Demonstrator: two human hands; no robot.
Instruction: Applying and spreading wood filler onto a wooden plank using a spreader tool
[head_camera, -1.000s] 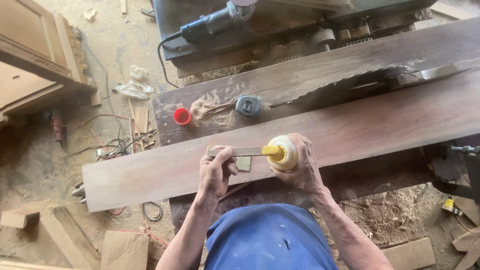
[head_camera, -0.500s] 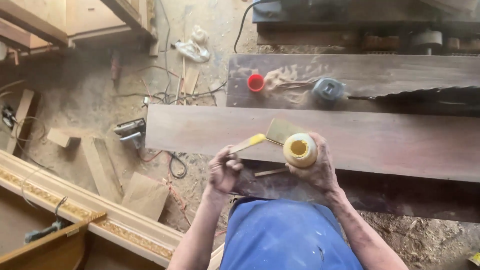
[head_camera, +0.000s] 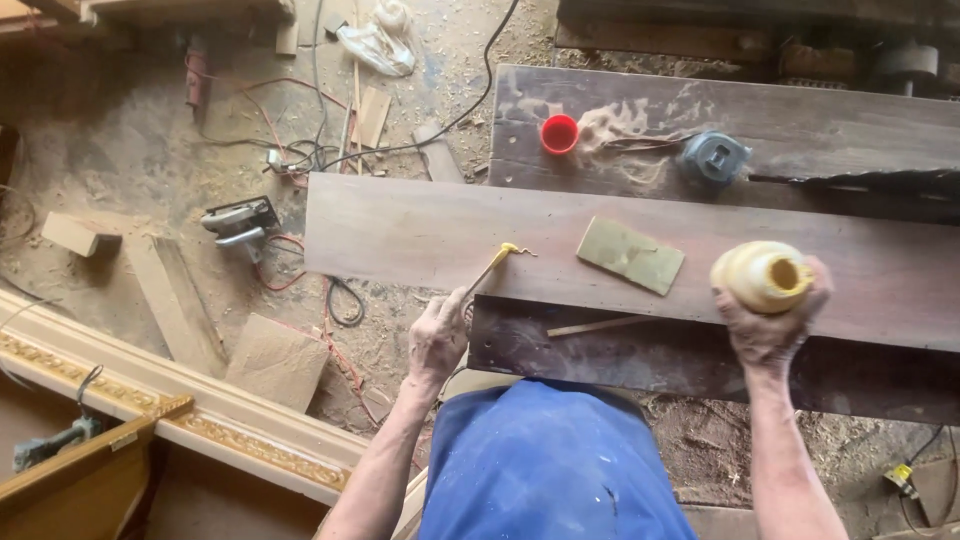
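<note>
My left hand grips a thin wooden stick whose tip carries yellow glue and touches the long dark wooden plank. My right hand holds a yellowish glue jar, its open mouth tilted to the right, off to the right over the same plank. A small flat rectangular piece smeared with glue lies on the plank between my hands.
A red cap, a grey-blue tape measure and sawdust sit on the rear board. A saw blade runs at the right. On the floor lie a power tool, cables, wood offcuts and a gilded moulding.
The stick left the jar and its glued tip came down onto the plank. My right hand carried the jar away to the right. The view shifted left.
</note>
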